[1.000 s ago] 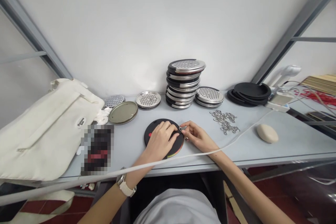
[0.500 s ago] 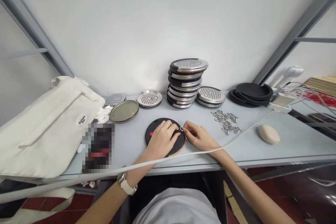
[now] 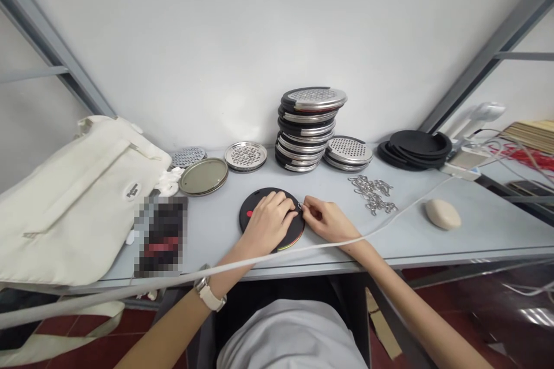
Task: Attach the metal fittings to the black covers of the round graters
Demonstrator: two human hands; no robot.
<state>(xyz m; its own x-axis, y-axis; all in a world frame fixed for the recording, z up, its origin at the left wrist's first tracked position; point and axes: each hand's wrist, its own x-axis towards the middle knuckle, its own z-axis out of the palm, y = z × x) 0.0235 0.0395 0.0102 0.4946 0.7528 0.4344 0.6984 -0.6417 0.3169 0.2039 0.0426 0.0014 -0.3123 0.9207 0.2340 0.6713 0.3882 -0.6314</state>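
A round black disc (image 3: pixel 247 225) with a red spot and a red-yellow strip along its near edge lies flat on the table. My left hand (image 3: pixel 270 220) rests over its top, fingers bent together and thumb close by, holding it down. At the disc's right edge, my right hand (image 3: pixel 326 219) pinches a small metal wire clip (image 3: pixel 299 206). The clip's loop shows at the fingertips; whether it passes through the disc cannot be seen. Several similar metal clips (image 3: pixel 371 193) lie in a loose pile to the right of my right hand.
Behind stand a tall stack of round graters (image 3: pixel 307 132), a shorter stack (image 3: pixel 348 153) and black round covers (image 3: pixel 415 150). Olive lids (image 3: pixel 203 176) and a cream bag (image 3: pixel 82 202) are left. A beige oval object (image 3: pixel 443 214) sits right. A white cable (image 3: pixel 259 259) crosses in front.
My right hand has its fingers curled closer around the clip, still at the disc's right edge. My left hand stays on the disc. The view has shifted slightly.
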